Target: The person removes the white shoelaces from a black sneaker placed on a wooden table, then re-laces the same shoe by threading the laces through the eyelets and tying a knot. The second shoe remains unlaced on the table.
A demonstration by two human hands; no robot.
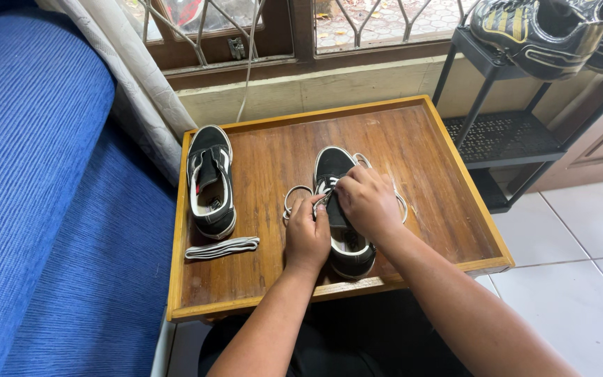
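A black sneaker with a white sole (336, 167) lies toe-away in the middle of a wooden tray table (427, 202). My left hand (306, 236) pinches its white lace (294, 195) at the shoe's left side. My right hand (370, 201) rests on the shoe's tongue and grips the lace there; more lace loops out to the right. A second black sneaker (210, 180), unlaced, lies to the left on the tray. A folded white lace (222, 247) sits just in front of it.
A blue sofa (29, 174) runs along the left, touching the tray. A black metal shoe rack (504, 132) with dark shoes (539, 28) on top stands at the right. A barred window and a pale curtain (134, 77) are behind. White floor tiles lie at the right.
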